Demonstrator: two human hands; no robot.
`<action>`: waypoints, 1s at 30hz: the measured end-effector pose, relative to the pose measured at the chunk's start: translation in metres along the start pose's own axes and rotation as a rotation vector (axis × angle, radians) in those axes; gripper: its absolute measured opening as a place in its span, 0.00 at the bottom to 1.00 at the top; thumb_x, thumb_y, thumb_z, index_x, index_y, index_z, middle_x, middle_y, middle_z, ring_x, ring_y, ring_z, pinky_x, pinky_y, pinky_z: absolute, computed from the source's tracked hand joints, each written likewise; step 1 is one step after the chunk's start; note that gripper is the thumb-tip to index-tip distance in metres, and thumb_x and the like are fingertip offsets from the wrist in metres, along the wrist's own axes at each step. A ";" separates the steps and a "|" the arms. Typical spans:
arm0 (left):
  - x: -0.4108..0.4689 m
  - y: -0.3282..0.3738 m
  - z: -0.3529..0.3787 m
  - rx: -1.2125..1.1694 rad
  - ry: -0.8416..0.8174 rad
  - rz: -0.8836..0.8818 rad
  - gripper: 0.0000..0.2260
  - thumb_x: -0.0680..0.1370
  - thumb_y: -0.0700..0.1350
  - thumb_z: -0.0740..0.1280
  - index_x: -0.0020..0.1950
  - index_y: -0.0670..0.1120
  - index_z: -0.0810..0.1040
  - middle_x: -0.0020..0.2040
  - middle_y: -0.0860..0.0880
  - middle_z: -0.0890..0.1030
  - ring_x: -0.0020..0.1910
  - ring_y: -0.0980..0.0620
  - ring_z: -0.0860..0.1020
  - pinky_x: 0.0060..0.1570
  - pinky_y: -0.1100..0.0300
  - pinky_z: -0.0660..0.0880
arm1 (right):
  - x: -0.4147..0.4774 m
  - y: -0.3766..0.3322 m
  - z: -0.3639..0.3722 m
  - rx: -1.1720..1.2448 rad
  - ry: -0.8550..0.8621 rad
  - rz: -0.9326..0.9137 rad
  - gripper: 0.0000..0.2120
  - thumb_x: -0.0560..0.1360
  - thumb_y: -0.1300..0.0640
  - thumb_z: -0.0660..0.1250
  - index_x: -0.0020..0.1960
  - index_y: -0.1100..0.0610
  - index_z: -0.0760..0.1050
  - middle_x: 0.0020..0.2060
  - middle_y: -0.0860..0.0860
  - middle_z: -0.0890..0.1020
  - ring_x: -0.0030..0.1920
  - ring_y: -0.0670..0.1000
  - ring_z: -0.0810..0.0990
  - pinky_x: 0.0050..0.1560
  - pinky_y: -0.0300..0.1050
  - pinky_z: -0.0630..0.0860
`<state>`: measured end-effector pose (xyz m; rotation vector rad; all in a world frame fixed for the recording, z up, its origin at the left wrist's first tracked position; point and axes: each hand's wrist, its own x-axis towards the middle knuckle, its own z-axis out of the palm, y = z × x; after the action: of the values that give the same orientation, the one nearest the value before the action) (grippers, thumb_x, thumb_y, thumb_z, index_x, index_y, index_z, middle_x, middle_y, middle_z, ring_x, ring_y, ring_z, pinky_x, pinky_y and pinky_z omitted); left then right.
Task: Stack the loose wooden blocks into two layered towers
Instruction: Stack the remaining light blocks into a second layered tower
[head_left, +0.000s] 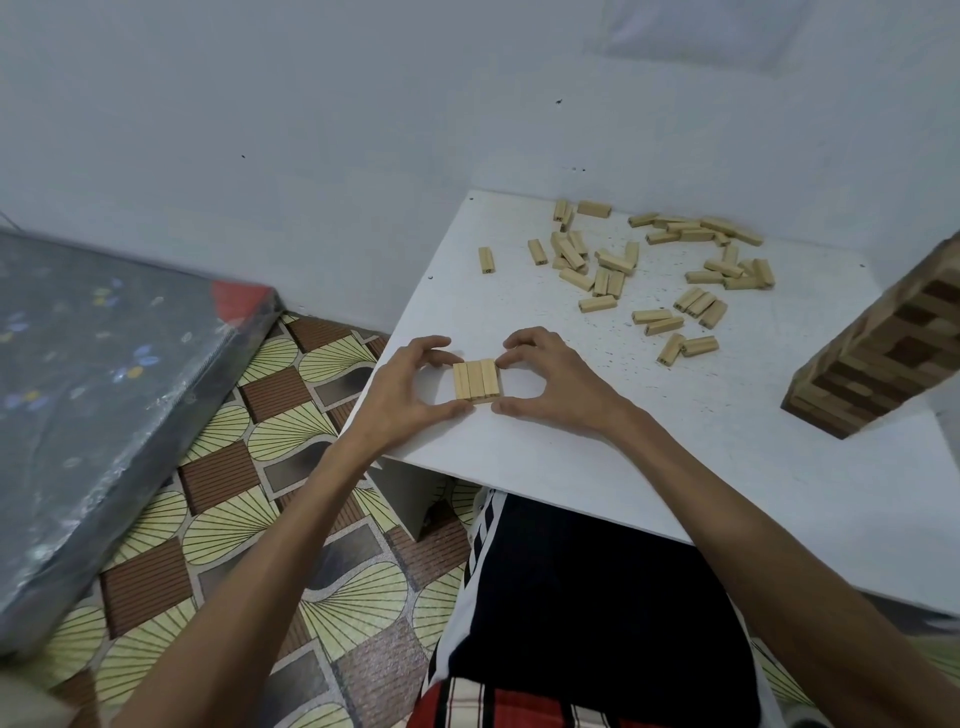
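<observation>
Three pale wooden blocks (476, 381) lie side by side as one flat layer near the left front of the white table (675, 441). My left hand (410, 384) pinches this layer from the left with forefinger and thumb. My right hand (545, 382) pinches it from the right in the same way. Several loose pale blocks (654, 270) lie scattered across the far half of the table. A tall tower of darker mixed-wood blocks (883, 358) stands at the right edge, its top out of frame.
The table sits in a corner against white walls (363, 130). Left of it is patterned floor (291, 467) and a plastic-wrapped grey mattress (93, 389). My lap lies under the table's front edge (545, 488).
</observation>
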<state>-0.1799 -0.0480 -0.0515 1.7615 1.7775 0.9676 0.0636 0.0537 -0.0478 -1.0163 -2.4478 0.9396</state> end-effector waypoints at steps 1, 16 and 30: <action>0.000 0.000 0.000 -0.003 0.000 0.000 0.36 0.68 0.55 0.82 0.72 0.55 0.70 0.60 0.64 0.81 0.65 0.58 0.75 0.67 0.50 0.71 | 0.000 0.000 0.000 -0.002 0.002 -0.002 0.28 0.71 0.41 0.79 0.66 0.48 0.77 0.68 0.42 0.69 0.70 0.41 0.64 0.65 0.34 0.61; 0.000 0.000 0.002 0.005 0.025 0.011 0.35 0.68 0.55 0.82 0.71 0.53 0.71 0.58 0.65 0.80 0.64 0.57 0.76 0.66 0.52 0.71 | 0.003 0.001 0.004 -0.028 0.025 -0.021 0.26 0.71 0.43 0.79 0.65 0.49 0.78 0.67 0.42 0.71 0.68 0.40 0.65 0.62 0.27 0.60; -0.001 0.000 0.002 0.009 0.026 0.006 0.36 0.67 0.56 0.82 0.71 0.54 0.71 0.59 0.66 0.80 0.64 0.57 0.76 0.65 0.54 0.70 | 0.013 -0.002 -0.005 -0.023 -0.062 -0.029 0.29 0.72 0.43 0.79 0.70 0.46 0.76 0.67 0.43 0.71 0.69 0.45 0.63 0.68 0.41 0.60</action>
<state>-0.1786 -0.0483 -0.0532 1.7682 1.7969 0.9905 0.0557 0.0641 -0.0420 -0.9708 -2.5226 0.9495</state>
